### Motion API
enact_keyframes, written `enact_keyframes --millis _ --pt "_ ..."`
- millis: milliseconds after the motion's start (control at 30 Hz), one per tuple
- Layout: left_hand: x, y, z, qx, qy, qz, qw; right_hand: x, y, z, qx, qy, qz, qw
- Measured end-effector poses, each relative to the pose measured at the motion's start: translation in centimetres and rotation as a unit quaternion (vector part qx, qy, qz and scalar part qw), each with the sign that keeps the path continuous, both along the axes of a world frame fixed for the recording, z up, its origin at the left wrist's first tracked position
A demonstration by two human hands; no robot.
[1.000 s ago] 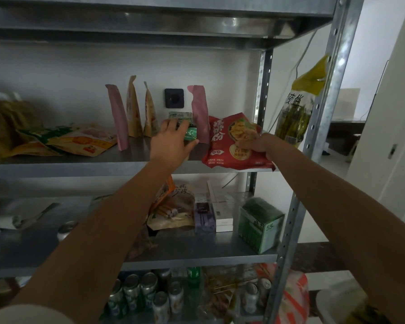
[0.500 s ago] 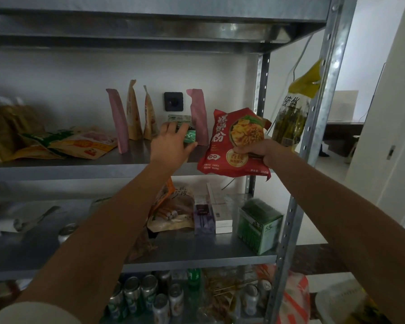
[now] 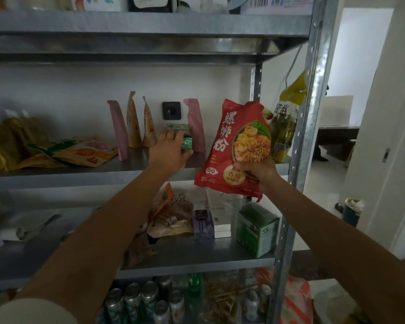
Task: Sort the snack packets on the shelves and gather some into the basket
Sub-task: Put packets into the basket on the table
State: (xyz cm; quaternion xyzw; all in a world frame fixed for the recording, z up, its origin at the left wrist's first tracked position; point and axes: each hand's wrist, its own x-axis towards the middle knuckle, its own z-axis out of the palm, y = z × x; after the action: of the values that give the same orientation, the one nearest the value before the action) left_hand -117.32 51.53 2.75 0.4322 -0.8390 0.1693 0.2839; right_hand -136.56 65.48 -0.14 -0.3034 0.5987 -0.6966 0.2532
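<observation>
My right hand [image 3: 257, 170] grips a large red noodle packet [image 3: 232, 146] by its lower part and holds it upright in front of the middle shelf [image 3: 91, 175], clear of the shelf surface. My left hand [image 3: 167, 149] reaches onto that shelf and wraps its fingers and thumb round a small green packet [image 3: 187, 142] at the back. Pink and tan pouches [image 3: 133, 122] stand upright to the left of it, and another pink pouch [image 3: 195, 125] stands just right. Flat orange and green packets [image 3: 80, 152] lie further left. No basket is in view.
A yellow-green pickle bag [image 3: 287, 122] hangs by the right upright post [image 3: 302, 136]. The lower shelf carries a brown snack bag [image 3: 173, 213], small boxes [image 3: 204, 222] and a green box [image 3: 256, 229]. Cans [image 3: 136, 302] fill the bottom level. A black wall socket [image 3: 171, 110] sits behind the pouches.
My right hand has lifted the red packet off the shelf and turned it upright. My left hand has stayed on the green packet. The view has tilted up a little.
</observation>
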Motion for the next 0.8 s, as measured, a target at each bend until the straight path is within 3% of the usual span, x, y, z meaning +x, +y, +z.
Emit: enact_keyframes --millis 100,200,233,333,433,500,533,800 --pt "0.1 0.8 -0.4 -0.056 0.023 -0.037 0.997 0.1 1.2 -0.5 0.003 -0.002 -0.005 1.0" --pt "-0.5 3.9 -2.3 -0.125 0.159 -0.13 0.971 0.4 2.9 -0.9 -0.009 0.018 -0.012 1.0" --pt "-1.0 5.1 -3.3 -0.107 0.208 -0.169 0.958 0.4 3.5 -1.1 -0.009 0.027 -0.011 1.0" --pt "-2.2 8.5 -6.2 0.138 0.323 -0.277 0.895 0.1 5.4 -2.6 -0.02 0.026 0.013 0.999" --pt "-3.1 10.4 -8.3 0.427 0.368 -0.34 0.753 0.0 7.7 -4.6 -0.027 0.042 0.032 0.998" --pt "-3.5 11.1 -9.5 0.545 0.356 -0.357 0.67 0.2 9.2 -6.3 -0.023 0.073 0.048 0.996" --pt "-3.6 11.5 -10.2 0.569 0.35 -0.359 0.652 0.3 9.8 -7.3 -0.013 0.089 0.054 0.994" --pt "-4.2 15.5 -14.5 0.554 0.368 -0.324 0.673 -0.9 13.8 -14.0 0.023 0.114 0.121 0.986"
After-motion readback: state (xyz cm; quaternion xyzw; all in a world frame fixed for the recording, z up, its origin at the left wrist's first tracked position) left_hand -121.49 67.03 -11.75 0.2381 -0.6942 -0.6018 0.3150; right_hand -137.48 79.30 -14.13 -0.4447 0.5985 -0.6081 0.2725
